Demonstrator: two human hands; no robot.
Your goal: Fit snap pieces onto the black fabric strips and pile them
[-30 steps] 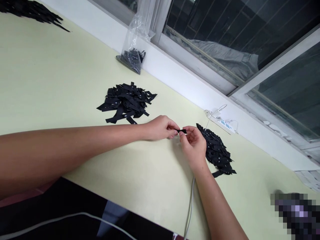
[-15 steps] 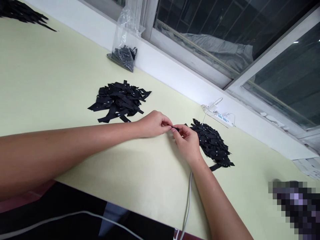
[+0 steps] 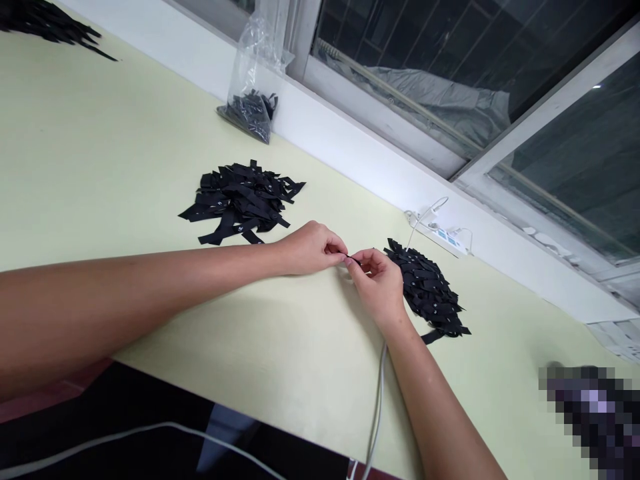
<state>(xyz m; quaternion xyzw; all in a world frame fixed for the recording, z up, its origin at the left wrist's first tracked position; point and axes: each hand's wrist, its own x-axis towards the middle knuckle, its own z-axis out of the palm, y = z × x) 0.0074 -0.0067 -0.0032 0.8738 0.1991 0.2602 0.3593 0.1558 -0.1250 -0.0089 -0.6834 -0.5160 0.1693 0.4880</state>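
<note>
Over the middle of the pale table, my left hand (image 3: 317, 248) and my right hand (image 3: 377, 280) meet at their fingertips. Both pinch a small black fabric strip (image 3: 354, 261), most of which the fingers hide. Just beyond my right hand lies a heap of black strips (image 3: 429, 287) with small white marks. Another loose pile of black strips (image 3: 243, 200) rests beyond my left forearm, its pieces pointing in many directions.
A clear plastic bag (image 3: 250, 100) with black strips inside stands against the white ledge. A power strip (image 3: 443, 237) with plugs sits by the ledge. More black strips (image 3: 45, 23) lie far left. A grey cable (image 3: 379, 400) runs past my right forearm over the table edge.
Both hands stay pinched on the strip; less of it shows between the fingers. The view has shifted very slightly.
</note>
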